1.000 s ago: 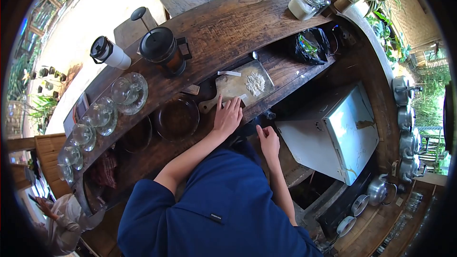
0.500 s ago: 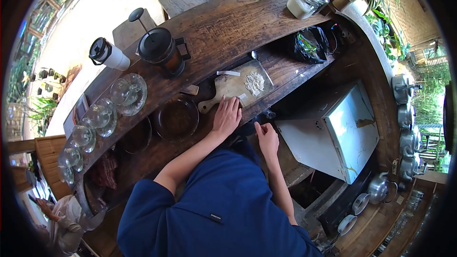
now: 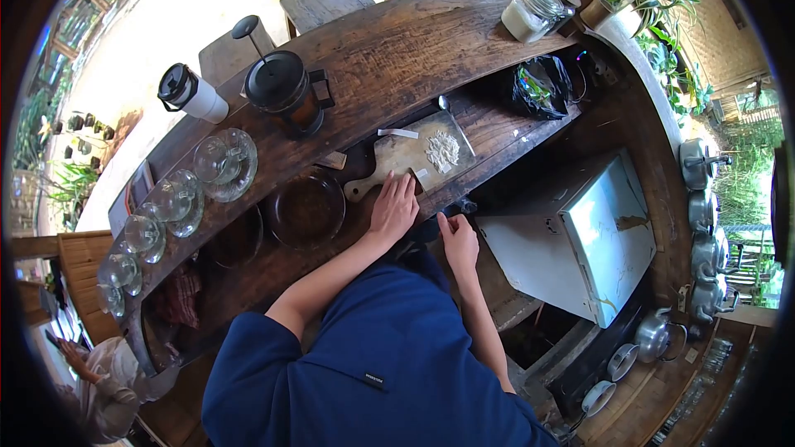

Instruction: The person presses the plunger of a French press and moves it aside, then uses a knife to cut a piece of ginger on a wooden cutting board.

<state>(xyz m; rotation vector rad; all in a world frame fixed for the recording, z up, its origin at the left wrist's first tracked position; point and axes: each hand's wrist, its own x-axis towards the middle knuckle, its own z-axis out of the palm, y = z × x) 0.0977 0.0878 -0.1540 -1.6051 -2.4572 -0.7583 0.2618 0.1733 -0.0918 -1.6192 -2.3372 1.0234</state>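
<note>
My left hand lies flat with fingers stretched over the near edge of a wooden cutting board, close to its handle. On the board are a small pile of pale, flaky pieces, a white paper strip and a smaller white scrap beside my fingertips. My right hand hovers in front of the counter edge, apart from the board. Its fingers are curled with the thumb against them; whatever may be inside is hidden. A spoon rests at the board's far edge.
A dark round plate sits left of the board. On the raised counter stand a French press, a white tumbler, glass cups on saucers and a jar. A black plastic bag lies right. A white cabinet stands below.
My left hand stays on the board, fingers slightly shifted. My right hand has moved slightly left, its fingers still curled. The view has tilted a little.
</note>
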